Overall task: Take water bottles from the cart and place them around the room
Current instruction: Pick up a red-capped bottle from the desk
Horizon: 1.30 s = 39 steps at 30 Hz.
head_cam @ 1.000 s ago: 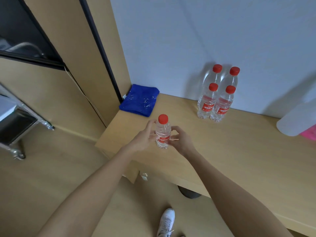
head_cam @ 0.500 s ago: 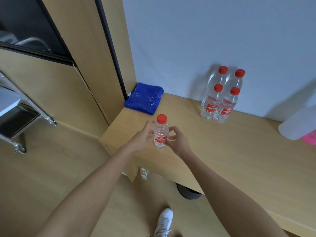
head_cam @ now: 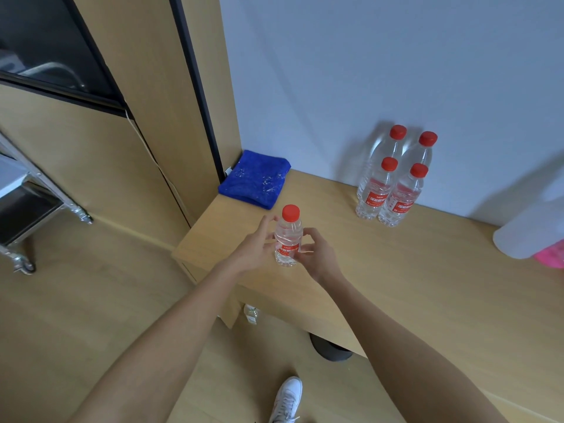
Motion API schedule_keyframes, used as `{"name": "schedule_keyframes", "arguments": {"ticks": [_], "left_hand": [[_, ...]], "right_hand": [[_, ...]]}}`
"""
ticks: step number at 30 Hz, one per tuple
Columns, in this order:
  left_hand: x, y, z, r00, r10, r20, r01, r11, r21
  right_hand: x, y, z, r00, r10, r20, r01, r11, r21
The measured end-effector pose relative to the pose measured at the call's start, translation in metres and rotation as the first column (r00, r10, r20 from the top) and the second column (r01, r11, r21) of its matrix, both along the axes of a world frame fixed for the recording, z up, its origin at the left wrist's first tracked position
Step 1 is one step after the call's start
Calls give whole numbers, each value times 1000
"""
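The bottle [head_cam: 288, 236] stands upright near the left front corner of the desk [head_cam: 412, 288], long axis vertical, red cap up. Its red label carries white writing too small to read. The left hand [head_cam: 253, 248] and right hand [head_cam: 316, 254] each curl fingers round its sides, gripping it between them. Four bottles [head_cam: 393, 181] with like labels stand upright by the wall, right of a blue cloth [head_cam: 254, 178].

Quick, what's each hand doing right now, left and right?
Left hand: fingers on the left side of the small water bottle, holding it upright on the desk.
Right hand: fingers on the same bottle's right side, holding it.
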State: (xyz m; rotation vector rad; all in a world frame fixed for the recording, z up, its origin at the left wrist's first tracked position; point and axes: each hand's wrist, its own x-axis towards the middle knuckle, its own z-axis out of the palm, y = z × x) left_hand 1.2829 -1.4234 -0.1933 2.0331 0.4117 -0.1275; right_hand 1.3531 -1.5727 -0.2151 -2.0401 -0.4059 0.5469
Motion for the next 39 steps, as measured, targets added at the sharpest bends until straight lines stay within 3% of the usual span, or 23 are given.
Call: {"name": "schedule_keyframes", "arguments": {"ticks": [17,26,39], "left_hand": [[16,2,4,999,-36,15,36,999,-34],[10,-1,8,996,-69,-58,66,997,-43],[21,5,-1,997,-47,56,46,999,15]], "right_hand": [[15,3,-6,999,-46,-9,46,999,0],[11,0,-6,1000,-2,-3,2,1000,1],[19,3,-4,1000,14,21,-15,999,33]]}}
